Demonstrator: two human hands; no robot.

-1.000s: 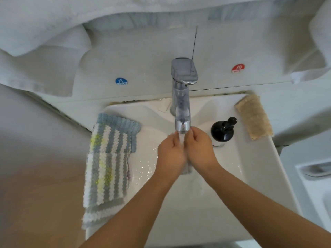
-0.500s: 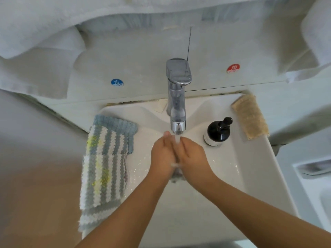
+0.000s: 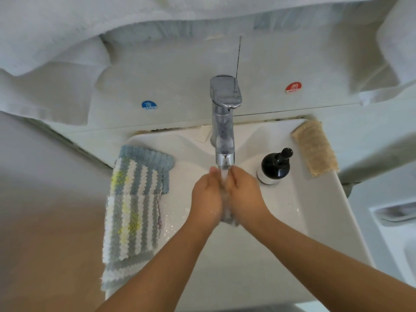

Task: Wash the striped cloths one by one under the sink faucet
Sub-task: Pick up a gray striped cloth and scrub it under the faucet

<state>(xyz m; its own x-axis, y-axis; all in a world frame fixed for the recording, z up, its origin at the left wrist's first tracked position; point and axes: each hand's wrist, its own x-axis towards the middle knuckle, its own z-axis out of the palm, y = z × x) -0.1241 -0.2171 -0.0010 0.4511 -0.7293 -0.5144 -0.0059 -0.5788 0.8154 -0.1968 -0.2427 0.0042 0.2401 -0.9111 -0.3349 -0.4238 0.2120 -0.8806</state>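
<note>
Your left hand (image 3: 208,198) and right hand (image 3: 245,194) are pressed together around a small bunched cloth (image 3: 228,218), fingers curled on it, directly under the chrome faucet (image 3: 224,122) with water running between them. Only a wet grey-white edge shows below your palms.

Expect it soaked: heavier than dry, limp, slick. Hold it by the bunched middle, not a corner.

Remaining striped cloths (image 3: 132,206), knobbly woven, grey, white and yellow, lie stacked over the left rim of the glossy white sink (image 3: 319,221).
</note>
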